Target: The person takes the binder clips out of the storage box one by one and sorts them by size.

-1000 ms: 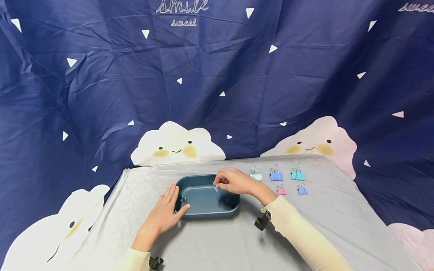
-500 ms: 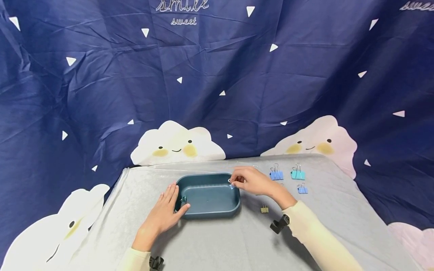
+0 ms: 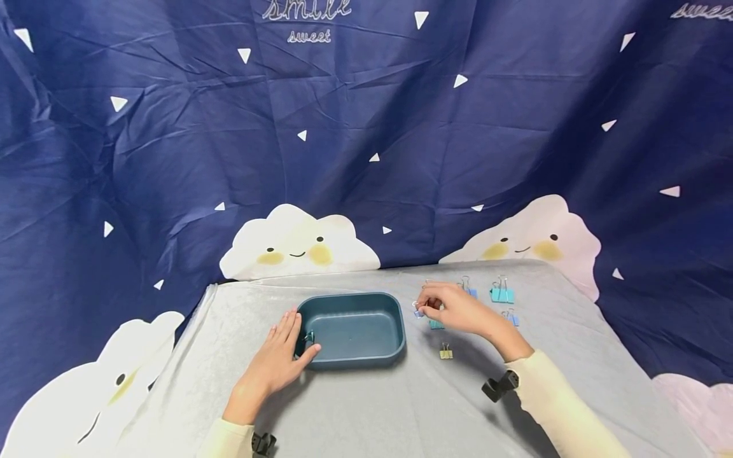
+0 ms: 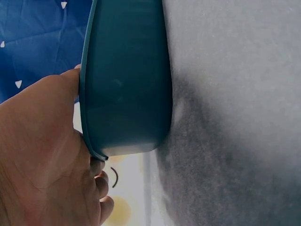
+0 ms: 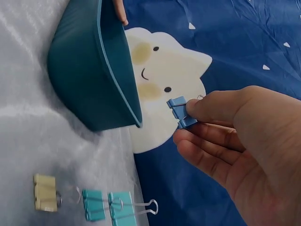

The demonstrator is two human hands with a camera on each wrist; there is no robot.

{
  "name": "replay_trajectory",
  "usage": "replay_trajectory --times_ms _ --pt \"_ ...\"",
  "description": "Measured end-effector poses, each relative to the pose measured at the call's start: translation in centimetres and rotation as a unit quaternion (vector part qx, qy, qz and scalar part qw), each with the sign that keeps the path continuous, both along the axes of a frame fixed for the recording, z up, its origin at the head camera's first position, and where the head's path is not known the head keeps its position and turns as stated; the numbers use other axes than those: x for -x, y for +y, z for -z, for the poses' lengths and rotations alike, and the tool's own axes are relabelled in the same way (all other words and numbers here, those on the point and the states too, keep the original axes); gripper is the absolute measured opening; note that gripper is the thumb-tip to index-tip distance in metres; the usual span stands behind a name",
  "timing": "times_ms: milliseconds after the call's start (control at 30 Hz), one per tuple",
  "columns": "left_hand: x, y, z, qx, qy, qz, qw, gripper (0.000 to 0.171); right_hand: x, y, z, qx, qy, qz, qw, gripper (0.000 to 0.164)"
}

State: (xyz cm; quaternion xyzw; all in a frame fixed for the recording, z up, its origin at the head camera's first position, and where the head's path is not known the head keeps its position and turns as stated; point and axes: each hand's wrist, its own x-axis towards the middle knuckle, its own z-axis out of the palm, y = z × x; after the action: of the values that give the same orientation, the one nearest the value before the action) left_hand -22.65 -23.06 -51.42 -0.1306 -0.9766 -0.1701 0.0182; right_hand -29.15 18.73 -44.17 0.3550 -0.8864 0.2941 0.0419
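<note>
My right hand [image 3: 458, 310] pinches a small blue binder clip [image 5: 183, 112] between thumb and fingers, just past the right end of a dark teal tub [image 3: 350, 364]. The clip is held above the cloth. My left hand [image 3: 277, 362] rests on the tub's left end, fingers straight along the rim and thumb over the front corner. In the left wrist view that palm lies beside the tub wall [image 4: 129, 94]. Inside the tub, near the left thumb, sits a green binder clip [image 3: 310, 337].
A yellow binder clip [image 3: 446, 352] stands on the grey cloth [image 3: 366, 407] right of the tub. Behind it are a teal clip [image 3: 436, 324], another teal clip [image 3: 502, 294] and blue clips [image 3: 513, 319], partly covered by the right hand and wrist. A dark blue curtain [image 3: 343, 172] hangs behind.
My right hand has moved right, from over the tub to past its right end, still pinching the blue binder clip. The yellow clip has come into view. My left hand has stayed put.
</note>
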Motion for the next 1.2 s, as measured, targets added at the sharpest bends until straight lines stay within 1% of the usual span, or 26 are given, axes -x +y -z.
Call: replay_trajectory --times_ms 167,300,400,467,600,800,967,1200 --pt "0.0 0.0 -0.1 0.002 -0.01 0.0 1.0 0.098 -0.3 1.4 0.3 0.002 -0.009 0.023 1.0 0.011" --pt "0.1 0.0 -0.1 0.004 -0.014 0.002 0.9999 0.098 -0.8 2.7 0.7 0.001 0.0 0.041 0.999 0.011" --pt "0.1 0.0 0.0 0.002 -0.013 0.003 0.9999 0.098 -1.2 3.6 1.1 0.008 0.001 0.052 0.999 0.01" --pt "0.1 0.0 0.0 0.002 -0.013 0.003 0.9999 0.098 -1.5 4.3 1.3 0.01 -0.004 0.057 0.998 0.007" --pt "0.0 0.0 0.0 0.0 -0.009 0.001 1.0 0.099 -1.9 5.5 1.8 0.013 -0.017 0.067 0.998 0.005" --pt "0.1 0.1 -0.1 -0.003 -0.004 -0.001 1.0 0.098 -2.3 7.4 2.8 0.016 -0.026 0.089 0.996 0.011" --pt "0.1 0.1 -0.1 -0.001 -0.003 0.0 1.0 0.098 -2.9 8.8 3.8 0.019 -0.032 0.096 0.995 0.01" --pt "0.1 0.1 -0.1 -0.002 -0.005 -0.001 1.0 0.098 -3.5 10.2 5.2 0.018 -0.023 0.096 0.995 0.012"
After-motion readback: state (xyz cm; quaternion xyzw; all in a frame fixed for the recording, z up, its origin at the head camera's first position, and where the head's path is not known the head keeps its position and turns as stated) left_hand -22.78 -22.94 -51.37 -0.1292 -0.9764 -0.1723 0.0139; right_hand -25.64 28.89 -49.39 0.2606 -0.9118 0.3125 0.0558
